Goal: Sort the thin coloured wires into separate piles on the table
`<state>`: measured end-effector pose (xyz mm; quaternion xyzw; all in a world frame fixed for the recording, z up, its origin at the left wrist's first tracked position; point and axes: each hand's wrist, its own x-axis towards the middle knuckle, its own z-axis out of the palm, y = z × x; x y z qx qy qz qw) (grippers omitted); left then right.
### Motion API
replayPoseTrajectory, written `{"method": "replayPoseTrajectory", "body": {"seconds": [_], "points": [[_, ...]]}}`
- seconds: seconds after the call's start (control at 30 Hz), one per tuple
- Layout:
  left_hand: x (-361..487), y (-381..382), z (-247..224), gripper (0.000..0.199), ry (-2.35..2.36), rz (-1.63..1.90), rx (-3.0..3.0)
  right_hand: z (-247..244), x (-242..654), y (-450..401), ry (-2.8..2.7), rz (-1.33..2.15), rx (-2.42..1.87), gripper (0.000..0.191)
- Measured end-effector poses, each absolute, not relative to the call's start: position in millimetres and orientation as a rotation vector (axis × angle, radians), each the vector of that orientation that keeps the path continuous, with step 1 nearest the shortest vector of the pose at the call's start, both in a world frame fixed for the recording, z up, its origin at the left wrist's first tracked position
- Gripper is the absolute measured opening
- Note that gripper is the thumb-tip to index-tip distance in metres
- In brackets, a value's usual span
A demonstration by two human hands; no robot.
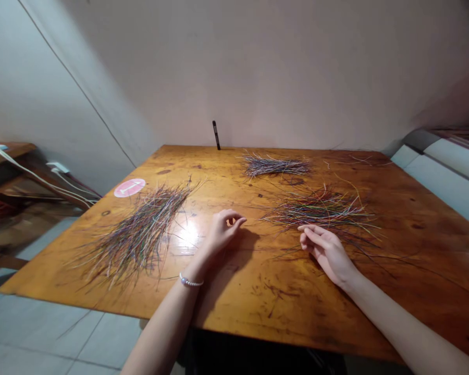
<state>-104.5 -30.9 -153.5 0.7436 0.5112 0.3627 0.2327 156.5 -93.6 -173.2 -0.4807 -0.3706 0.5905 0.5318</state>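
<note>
Thumb and forefinger meet in a pinch on my left hand, held over the middle of the table; whatever is between the fingertips is too small to see. My right hand also pinches, its fingertips at the near edge of a loose pile of thin coloured wires. I cannot make out whether a wire is in that pinch. To the left of my left hand lies a bigger heap of similar wires, slanting across the table. A smaller, neater bundle of wires rests near the back.
Everything lies on a wooden table. A pink round sticker is at its left side. A black pen stands upright at the back edge, against the wall. Stray wires lie at back right. White cables hang at the left.
</note>
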Motion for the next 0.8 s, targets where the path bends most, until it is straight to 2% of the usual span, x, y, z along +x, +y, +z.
{"method": "replayPoseTrajectory", "body": {"seconds": [0.2, 0.4, 0.53, 0.67, 0.8], "points": [[-121.5, -20.7, -152.2, 0.023, 1.593, 1.307, 1.830, -170.9, 152.7, -99.1, -0.952, 1.475, -1.189, 0.030], [-140.4, -18.5, -137.5, 0.028, 1.858, 1.833, 1.497, -166.6, 146.8, -105.1, -0.965, 1.478, -1.207, 0.031], [-162.2, -14.0, -128.9, 0.024, 2.022, 2.106, 1.392, -164.4, 144.5, -105.7, -1.007, 1.435, -1.203, 0.033], [-190.1, -9.3, -127.0, 0.020, 2.374, 2.085, 1.306, -164.0, 143.4, -106.3, -1.064, 1.409, -1.213, 0.034], [-213.7, -12.4, -129.7, 0.020, 2.597, 1.908, 1.177, -165.9, 143.6, -107.7, -1.122, 1.399, -1.229, 0.033]]}}
